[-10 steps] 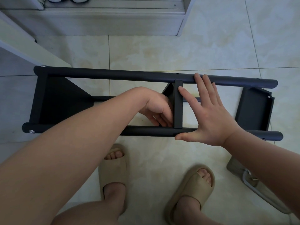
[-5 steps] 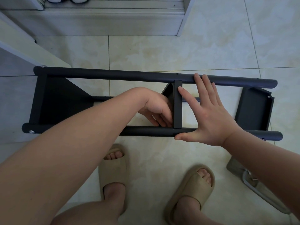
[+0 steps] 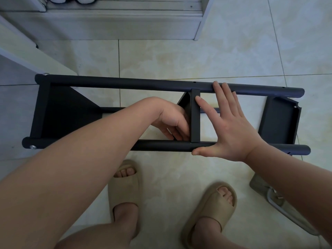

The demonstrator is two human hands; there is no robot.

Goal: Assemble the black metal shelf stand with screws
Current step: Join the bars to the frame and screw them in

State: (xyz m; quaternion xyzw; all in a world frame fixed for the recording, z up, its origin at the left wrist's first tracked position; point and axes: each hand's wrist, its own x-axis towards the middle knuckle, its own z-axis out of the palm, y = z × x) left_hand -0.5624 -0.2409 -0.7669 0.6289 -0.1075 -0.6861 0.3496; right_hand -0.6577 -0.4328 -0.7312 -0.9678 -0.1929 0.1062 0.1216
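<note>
The black metal shelf stand lies on its side on the tile floor, its far tube (image 3: 125, 83) and near tube (image 3: 161, 145) running left to right. A shelf panel (image 3: 59, 108) closes its left end, with silver screw heads (image 3: 32, 146) at the tube ends. A middle shelf panel (image 3: 195, 121) stands between the tubes. My left hand (image 3: 170, 117) reaches inside the frame, fingers curled against that panel's left face near the near tube; what they hold is hidden. My right hand (image 3: 231, 130) lies flat and spread against the panel's right side, thumb on the near tube, fingertips on the far tube.
A loose black shelf panel (image 3: 280, 121) leans inside the frame's right end. A white cabinet base (image 3: 107, 24) runs along the top and a pale board (image 3: 27, 58) juts in from the left. My feet in beige slippers (image 3: 125, 186) stand close to the frame. A grey object with a metal loop (image 3: 269, 196) lies lower right.
</note>
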